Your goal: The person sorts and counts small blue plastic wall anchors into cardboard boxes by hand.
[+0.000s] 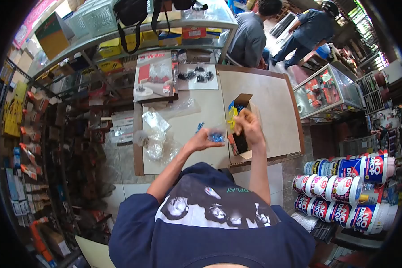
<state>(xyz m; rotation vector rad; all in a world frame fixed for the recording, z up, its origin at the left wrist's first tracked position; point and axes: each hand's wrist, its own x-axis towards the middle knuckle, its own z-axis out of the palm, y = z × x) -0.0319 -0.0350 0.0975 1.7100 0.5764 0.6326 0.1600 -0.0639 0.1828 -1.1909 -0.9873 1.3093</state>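
My left hand (200, 141) is closed around a small clear plastic bag (216, 136) with little blue pieces inside. Over an open cardboard box (243, 99) is my right hand (250, 127), its fingers curled together; whatever they may hold is too small to make out. More blue pieces (240, 108) show at the far end of the box, beside a yellow-and-blue panel. Dark contents (240, 142) fill its near end. A few loose blue pieces (200, 127) lie on the table just beyond my left hand.
Crumpled clear plastic bags (155, 140) lie on the table (272, 102) at the left. Behind them are a Vinilex box (154, 76) and a white board (205, 82) bearing several black pieces. Paint buckets (339, 187) are stacked at right. Two people (248, 38) are beyond the table.
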